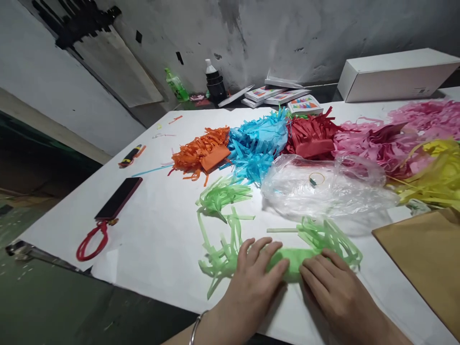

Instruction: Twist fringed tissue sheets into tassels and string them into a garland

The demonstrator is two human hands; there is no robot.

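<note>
A strip of green tissue paper (293, 261), cut into fringe at both ends, lies near the table's front edge. My left hand (257, 278) rests over its left part, fingers bent across the paper and thumb on the near side. My right hand (332, 282) pinches its near right part, fingers close together; the thumb is hidden. Fringe (219, 254) spreads out to the left of my left hand, and more fringe (328, 237) fans out beyond my right hand. Another loose bunch of green fringe (223, 194) lies farther back.
Behind lie orange (201, 151), blue (260, 139), red (311, 134), pink (377, 141) and yellow (431, 172) fringed paper bunches. A clear plastic bag (323, 191) sits before them. Brown paper (424, 263) lies right, a phone (118, 199) and cutter (130, 155) left, a white box (398, 76) at the back.
</note>
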